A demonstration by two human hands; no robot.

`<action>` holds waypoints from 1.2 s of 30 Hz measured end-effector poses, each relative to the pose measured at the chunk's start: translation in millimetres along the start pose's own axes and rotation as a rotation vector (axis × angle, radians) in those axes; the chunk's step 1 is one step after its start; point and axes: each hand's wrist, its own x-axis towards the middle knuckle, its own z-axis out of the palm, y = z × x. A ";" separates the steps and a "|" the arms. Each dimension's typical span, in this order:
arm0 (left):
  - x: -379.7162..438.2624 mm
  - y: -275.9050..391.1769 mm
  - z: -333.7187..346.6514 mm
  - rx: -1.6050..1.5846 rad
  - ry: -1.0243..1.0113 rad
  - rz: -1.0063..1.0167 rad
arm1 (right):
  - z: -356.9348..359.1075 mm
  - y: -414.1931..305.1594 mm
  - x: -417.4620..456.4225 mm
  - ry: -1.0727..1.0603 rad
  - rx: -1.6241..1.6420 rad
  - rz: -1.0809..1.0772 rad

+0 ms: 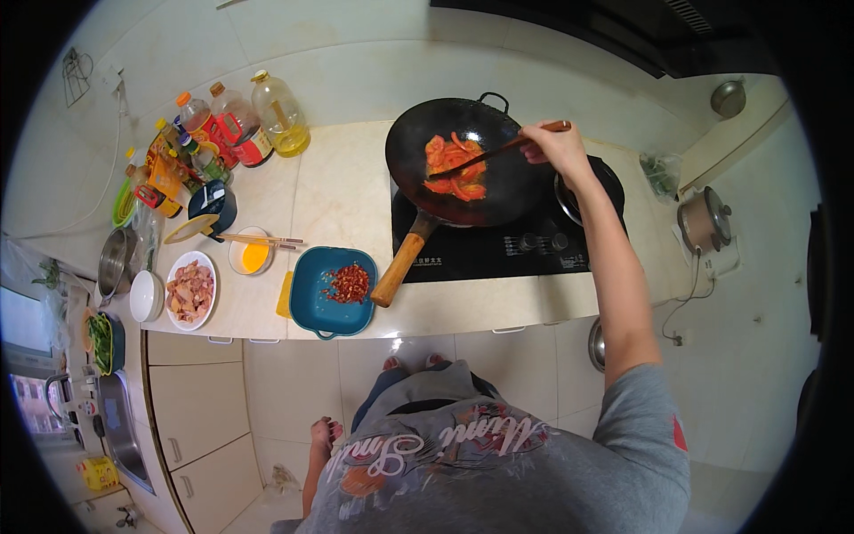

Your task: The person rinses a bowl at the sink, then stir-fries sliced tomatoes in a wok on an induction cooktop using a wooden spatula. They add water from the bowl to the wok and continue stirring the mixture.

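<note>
My right hand (552,148) grips the handle of a dark wooden spatula (490,153) above the wok's right side. The spatula's tip rests among red tomato pieces (456,167), which look wet and softened. They lie in a black wok (410,150) on a black glass cooktop (454,263). The wok's wooden handle (402,260) points toward me, past the cooktop's front edge. Away from the counter, my left hand (325,432) hangs low beside my body, its fingers curled and nothing visible in them.
Left of the wok handle stands a blue square dish (308,310) with chopped red chilli (349,283). Beyond it are a bowl of beaten egg (255,257) with chopsticks (267,239) across it, a plate of raw meat (190,292) and an oil bottle (283,110). A rice cooker (700,217) stands right.
</note>
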 end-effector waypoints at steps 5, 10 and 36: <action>-0.9 23.1 9.3 -0.158 0.017 -0.169 | -7.3 -8.3 24.4 -0.021 -0.024 0.016; 4.7 33.4 12.4 -0.164 -0.001 -0.146 | 15.0 -25.2 20.9 -0.041 -0.102 -0.057; 6.8 -3.5 4.2 -0.038 -0.015 0.016 | -32.3 77.4 -15.5 0.002 0.004 -0.287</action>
